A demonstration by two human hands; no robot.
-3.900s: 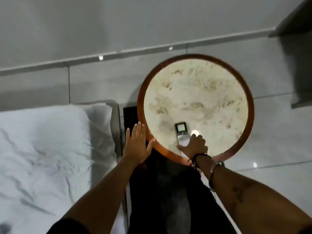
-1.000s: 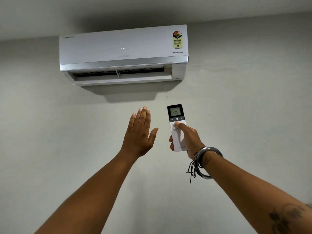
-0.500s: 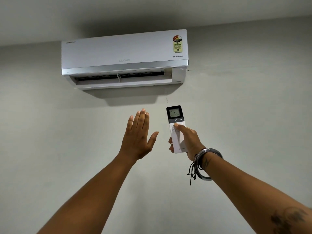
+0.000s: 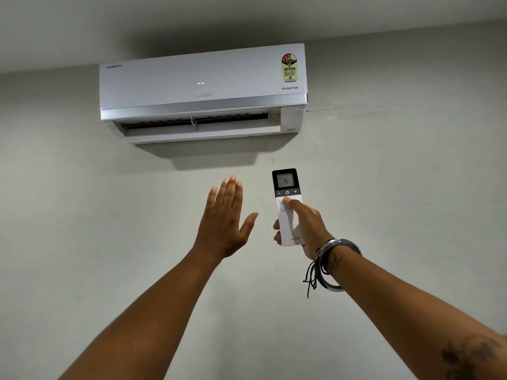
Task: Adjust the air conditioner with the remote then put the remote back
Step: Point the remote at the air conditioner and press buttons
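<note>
A white wall-mounted air conditioner [image 4: 203,91] hangs high on the wall, its flap open and two small lights lit on its front. Below it to the right, my right hand [image 4: 307,229] grips a slim white remote [image 4: 288,207] held upright, its dark screen reading 16. My thumb rests on the buttons just under the power key. My left hand [image 4: 225,220] is raised beside the remote, palm toward the wall, fingers straight and thumb spread, holding nothing.
A plain pale wall [image 4: 411,187] fills the view, meeting the ceiling [image 4: 247,17] just above the unit. Metal bangles and a dark thread [image 4: 329,264] circle my right wrist. The round side table is out of view.
The remote came off the round table and now points up at the air conditioner. Its screen went from 24 to 16. The unit's two front lights are lit again.
</note>
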